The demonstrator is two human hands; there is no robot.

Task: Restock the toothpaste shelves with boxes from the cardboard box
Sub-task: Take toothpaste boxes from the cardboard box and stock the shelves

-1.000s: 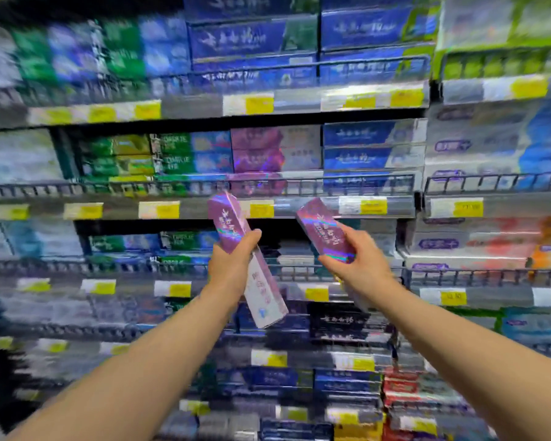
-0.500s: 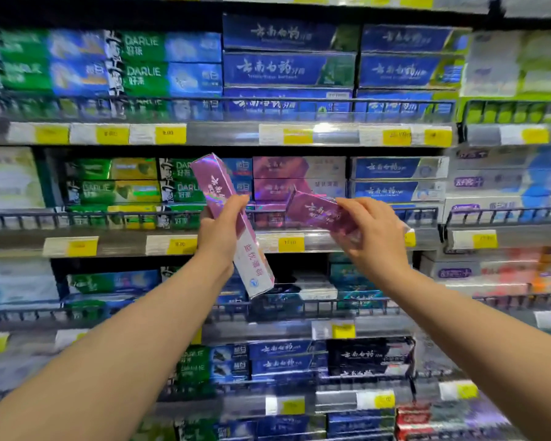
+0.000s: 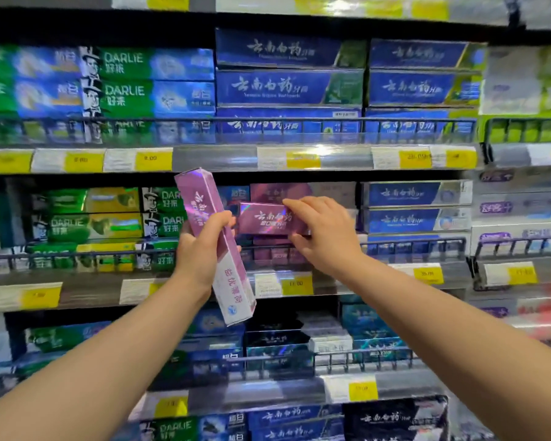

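My left hand [image 3: 201, 249] grips a long purple and white toothpaste box [image 3: 215, 243], held nearly upright and tilted, in front of the second shelf. My right hand [image 3: 325, 233] holds a second purple toothpaste box [image 3: 264, 219] lying level, its left end showing, at the purple stack [image 3: 274, 249] on that shelf behind the wire rail [image 3: 411, 243]. Another purple box [image 3: 277, 191] lies on the shelf just above and behind it. The cardboard box is not in view.
Shelves full of toothpaste boxes fill the view: green Darlie boxes [image 3: 121, 78] at the left, blue boxes [image 3: 287, 87] above and at the right. Yellow price tags [image 3: 296, 283] line each shelf edge. Darker boxes [image 3: 277, 342] sit on the shelf below.
Both hands rose with their purple boxes. My right hand turned its box level and moved it in to the purple stack on the second shelf. The view tilted upward.
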